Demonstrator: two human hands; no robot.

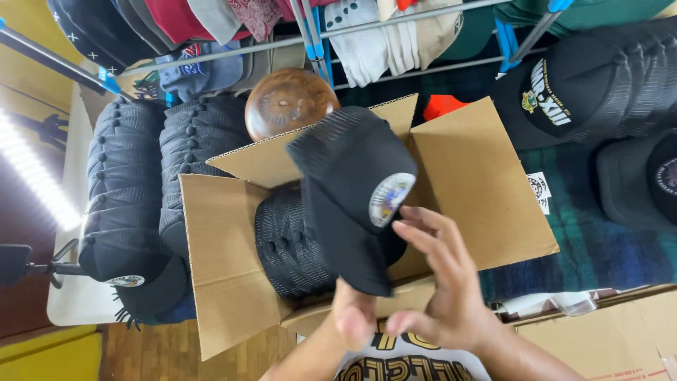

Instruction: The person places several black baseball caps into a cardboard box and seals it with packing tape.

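Surface was crowded: a dark plaid blanket [606, 240] covered the tabletop, wood floor [162, 349] showed below at the near left, and a lit strip light [32, 173] ran along the left edge. A metal rack [395, 25] hung with caps and white gloves crossed the top of the scene.

An open cardboard box [226, 268] sat in the middle, all four flaps splayed outward, and a nested stack of black caps [289, 247] lay inside it. Two more long stacks of black caps [148, 169] lay just left of the box, touching its left flap. A round wooden bowl [290, 102] stood behind the back flap. Loose black caps with patches [585, 85] lay to the right, and an orange item [443, 106] peeked out behind the right flap.

The black cap [352, 190] being handled (mesh back, round patch on front) was above the box opening, held up clear of the stack.

Left hand [352, 317] pinched the cap's lower edge, thumb forward. Right hand [441, 282] was spread, fingers fanned, fingertips just beside the patch; couldn't tell if they touched.

Room for moving was tight: flaps and stacks hemmed the box on the left and back, and another cardboard box [606, 339] sat at the near right. The only open gap was directly above the box.
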